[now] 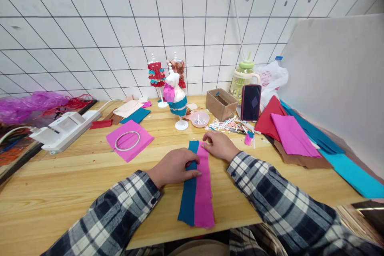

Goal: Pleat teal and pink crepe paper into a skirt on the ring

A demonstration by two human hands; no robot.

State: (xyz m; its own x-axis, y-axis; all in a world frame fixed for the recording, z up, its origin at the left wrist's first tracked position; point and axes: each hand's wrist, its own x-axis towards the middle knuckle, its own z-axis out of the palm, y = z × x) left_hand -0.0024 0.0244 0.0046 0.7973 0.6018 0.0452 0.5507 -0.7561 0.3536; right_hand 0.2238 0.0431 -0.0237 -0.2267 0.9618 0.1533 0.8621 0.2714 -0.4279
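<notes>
A pink fabric strip (204, 192) lies lengthwise on the wooden table (75, 184), overlapping a teal strip (187, 202) on its left. My left hand (175, 166) rests on both strips near their middle, fingers curled and pressing down. My right hand (218, 145) lies flat on the far end of the pink strip, fingertips on its top corner. Both sleeves are plaid.
A small mannequin (177, 96) in pink and teal stands behind, two more dressed forms beyond it. A pink square with a ring (129, 140) lies left, beside a white machine (63, 128). A cardboard box (221, 104), phone (251, 102), pink bowl (200, 119), paper scraps and stacked fabric sheets (292, 134) sit right.
</notes>
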